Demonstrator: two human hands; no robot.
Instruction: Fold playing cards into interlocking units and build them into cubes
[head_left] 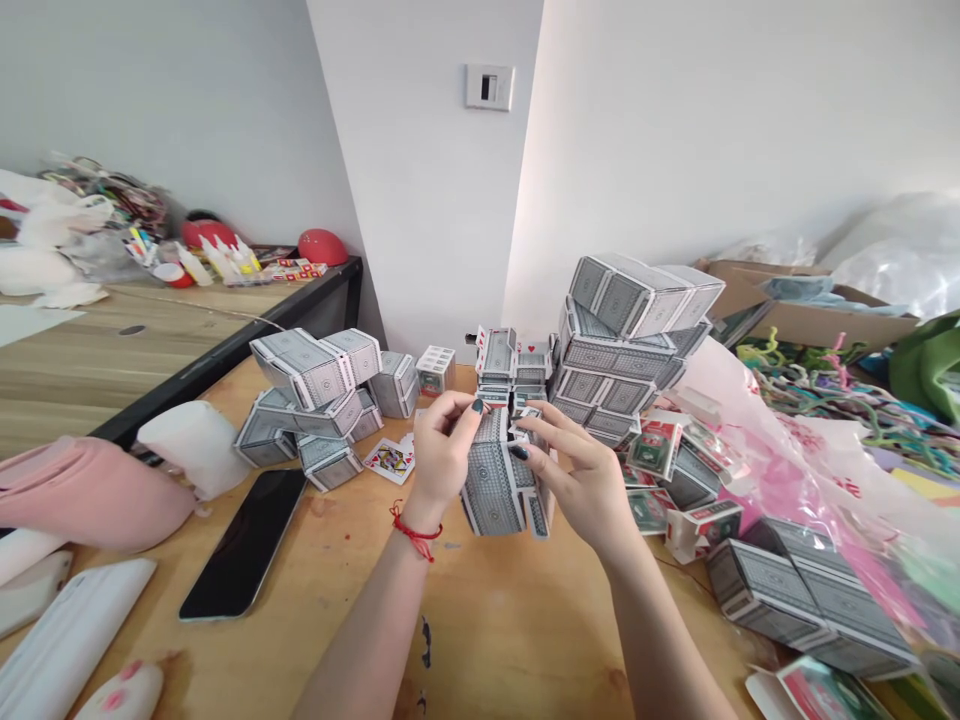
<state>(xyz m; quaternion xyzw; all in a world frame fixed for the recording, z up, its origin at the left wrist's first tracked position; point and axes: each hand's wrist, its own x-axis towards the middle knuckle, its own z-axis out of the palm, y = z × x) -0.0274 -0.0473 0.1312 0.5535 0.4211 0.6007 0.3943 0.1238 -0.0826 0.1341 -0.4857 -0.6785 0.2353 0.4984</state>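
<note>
Open-flapped carton (821, 692) lies nearest; left grip (441, 455) and right grip (583, 472) hold one card-covered block (491, 487).

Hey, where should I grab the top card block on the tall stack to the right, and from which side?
I'd pinch the top card block lightly across its long sides, coming from above. Nothing rests on it, its near side is exposed, and a sideways push might topple the tall stack beneath.

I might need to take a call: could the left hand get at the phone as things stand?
Probably yes: nothing lies on the phone, and nothing upright stands between it and the left hand. That hand is on the card block, though.
</note>
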